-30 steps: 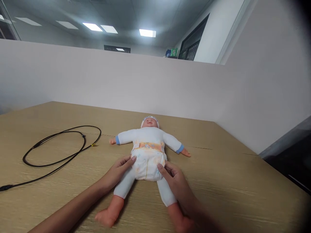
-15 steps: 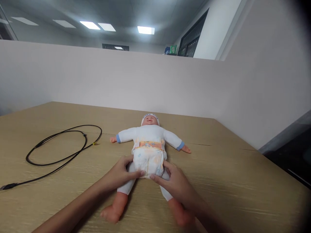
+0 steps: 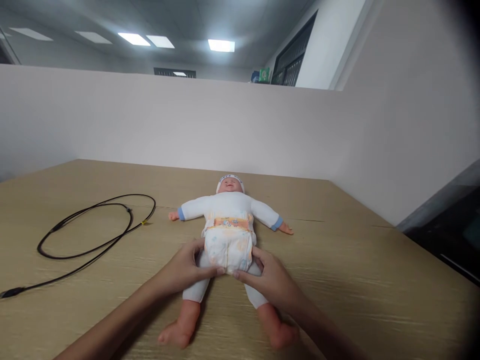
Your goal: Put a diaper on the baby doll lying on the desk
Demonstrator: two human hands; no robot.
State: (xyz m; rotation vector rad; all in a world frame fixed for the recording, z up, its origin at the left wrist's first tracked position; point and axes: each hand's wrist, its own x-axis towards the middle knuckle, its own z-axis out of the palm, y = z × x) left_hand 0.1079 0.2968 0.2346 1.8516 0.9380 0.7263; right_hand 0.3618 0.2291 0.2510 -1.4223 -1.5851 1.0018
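A baby doll (image 3: 228, 202) in a white suit lies on its back on the wooden table (image 3: 356, 280), head away from me. It wears a white diaper (image 3: 228, 247) with an orange band. My left hand (image 3: 185, 270) grips the diaper's lower left side, thumb on top and fingers under the edge. My right hand (image 3: 268, 277) grips the lower right side the same way. The fingertips of both hands nearly meet at the diaper's crotch, between the doll's thighs. Its bare feet point toward me.
A black cable (image 3: 86, 235) lies looped on the table to the left, its plug near the left edge. A white partition wall (image 3: 187, 125) runs behind the table and along its right. A dark surface (image 3: 446, 225) lies beyond the right edge.
Both hands slid from the diaper's sides down to its lower edge and came together at the crotch. The doll has barely shifted.
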